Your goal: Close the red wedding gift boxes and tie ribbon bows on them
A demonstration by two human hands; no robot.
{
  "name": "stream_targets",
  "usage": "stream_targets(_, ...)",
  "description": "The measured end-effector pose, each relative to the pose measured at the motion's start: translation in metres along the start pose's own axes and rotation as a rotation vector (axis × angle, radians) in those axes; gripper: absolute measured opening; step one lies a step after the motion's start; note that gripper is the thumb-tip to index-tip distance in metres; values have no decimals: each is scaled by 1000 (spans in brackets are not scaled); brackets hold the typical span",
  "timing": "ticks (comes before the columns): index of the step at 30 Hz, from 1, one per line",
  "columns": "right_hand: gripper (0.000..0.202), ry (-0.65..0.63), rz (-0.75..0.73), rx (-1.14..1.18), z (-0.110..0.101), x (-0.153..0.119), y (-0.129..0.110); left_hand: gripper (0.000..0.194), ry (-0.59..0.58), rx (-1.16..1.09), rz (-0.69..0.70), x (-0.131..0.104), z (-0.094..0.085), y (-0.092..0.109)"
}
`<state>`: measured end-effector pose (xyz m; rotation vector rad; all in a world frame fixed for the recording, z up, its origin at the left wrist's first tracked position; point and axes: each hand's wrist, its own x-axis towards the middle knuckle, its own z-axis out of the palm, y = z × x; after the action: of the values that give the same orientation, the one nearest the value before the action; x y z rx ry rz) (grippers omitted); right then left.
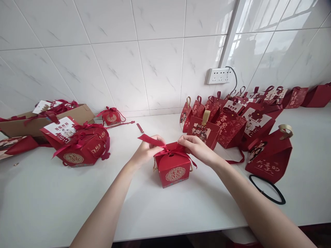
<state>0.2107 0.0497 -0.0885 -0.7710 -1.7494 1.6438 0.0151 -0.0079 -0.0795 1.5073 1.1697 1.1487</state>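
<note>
Pinching a red satin-like ribbon (168, 152) at both ends of its knot, a person's left hand (149, 150) and right hand (195, 146) work a little apart above a red card box (173, 171), seen in the head view. The smooth white bench (134, 210) runs to a wall of marbled, glossy tiles (160, 65). Peaked red paper bags (269, 160) with looped strap handles crowd the right side, near a thin black ring (283, 200) lying flat.

At left, an open brown cardboard carton (71, 117) holds a heap of red ribbons and pieces of printed white card (41, 105); more ribboned red boxes (89, 146) sit before it. What lies inside the closed boxes cannot be seen.

The box beneath the hands stands upright mid-bench toward the front, its top folded in, with a round gold emblem on its face, a patterned lower edge and gold cord at its sides.
</note>
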Motion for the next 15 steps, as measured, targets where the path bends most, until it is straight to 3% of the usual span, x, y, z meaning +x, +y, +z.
stream_targets(7, 34, 103, 71, -279, -9, -7, -13, 20, 50, 265, 2, -7, 0, 14)
stream_targets(11, 40, 5, 151, -425, -12, -8, -14, 18, -14, 429, 120, -19, -4, 26)
stream_targets(15, 51, -64, 163, -317, -13, -9, -13, 14, 50, 545, 67, -30, 5, 35)
